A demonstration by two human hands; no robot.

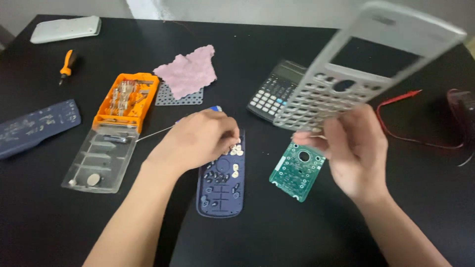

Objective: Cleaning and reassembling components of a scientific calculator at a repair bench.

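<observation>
Grey calculator faceplate [366,69] is pinched shut by right hand [354,158], long axis tilted up-right; left hand [200,138] is closed on small buttons [235,150] over blue keypad tray [220,190]; counter [307,232] near edge is open.

My left grip [200,141]: bare, no glove, no ring that I can see.
My right grip [354,151]: bare too, fingers uncovered, nothing worn on them.
My wrists: no watch, no band, no bracelet on either.
My forearms: both bare right down to the frame's lower edge; no sleeve or cuff comes into view.
</observation>
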